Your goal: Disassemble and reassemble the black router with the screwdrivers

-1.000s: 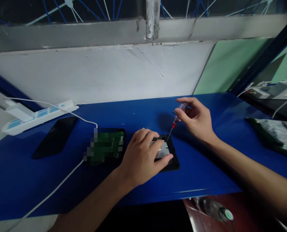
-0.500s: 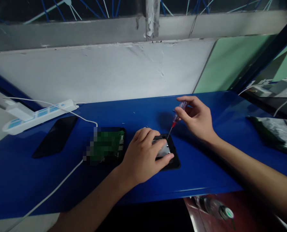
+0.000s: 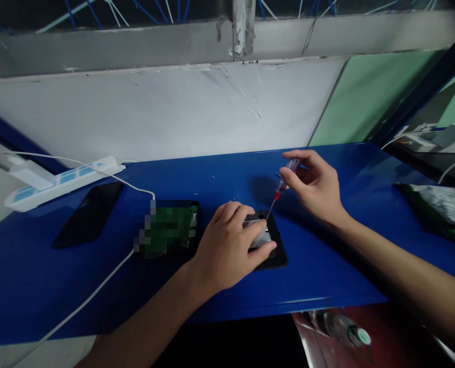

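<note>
A small black device (image 3: 275,255) with its back off lies on the blue table (image 3: 327,276), a silvery metal plate showing inside. My left hand (image 3: 227,248) presses down on it, fingers curled over the plate and thumb along its near edge. My right hand (image 3: 315,186) pinches a small screwdriver (image 3: 281,188) with a clear handle and red collar. Its thin shaft slants down to the device's far right corner. Left of the device lies a second opened black unit (image 3: 169,230) with a green circuit board.
A white power strip (image 3: 59,181) sits at the back left, its white cable (image 3: 108,271) running across the table to the front. A dark phone (image 3: 87,213) lies flat beside it. A bag (image 3: 438,209) rests at the right edge. A white wall stands behind.
Hardly anything has moved. My head has shifted slightly, and the screwdriver stays at the same corner of the device under my right hand's pinch.
</note>
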A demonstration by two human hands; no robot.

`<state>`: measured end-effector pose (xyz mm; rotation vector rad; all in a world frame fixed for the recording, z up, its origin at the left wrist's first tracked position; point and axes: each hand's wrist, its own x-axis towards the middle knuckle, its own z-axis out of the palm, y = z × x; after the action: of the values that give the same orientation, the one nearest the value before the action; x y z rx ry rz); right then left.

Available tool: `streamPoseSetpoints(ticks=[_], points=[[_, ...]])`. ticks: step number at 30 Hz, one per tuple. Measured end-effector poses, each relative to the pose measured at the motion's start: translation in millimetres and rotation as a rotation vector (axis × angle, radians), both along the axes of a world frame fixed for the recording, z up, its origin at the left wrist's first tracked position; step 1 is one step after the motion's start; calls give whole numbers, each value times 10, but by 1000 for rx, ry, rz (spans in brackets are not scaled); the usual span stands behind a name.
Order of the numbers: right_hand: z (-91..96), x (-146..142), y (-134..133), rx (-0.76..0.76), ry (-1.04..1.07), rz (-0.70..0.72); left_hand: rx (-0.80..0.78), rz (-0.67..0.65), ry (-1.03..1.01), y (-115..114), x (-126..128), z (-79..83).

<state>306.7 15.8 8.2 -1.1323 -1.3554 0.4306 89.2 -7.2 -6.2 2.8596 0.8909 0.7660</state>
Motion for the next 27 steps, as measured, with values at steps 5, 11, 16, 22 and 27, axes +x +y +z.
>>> streamPoseSetpoints(ticks=[5,11,16,22,27], points=[[22,-3,-2,0,20,-16,0,1,-6,-7,4,1],[9,3,-6,-9,7,-14,-1,12,-7,-13,5,-5],[-8,5,-1,-7,10,5,2,12,-13,-12,11,-5],[-6,3,6,-13,7,2,7,9,-22,-14,14,-9],[-10,20,22,-35,-11,-17,12,15,-24,-14,11,-16]])
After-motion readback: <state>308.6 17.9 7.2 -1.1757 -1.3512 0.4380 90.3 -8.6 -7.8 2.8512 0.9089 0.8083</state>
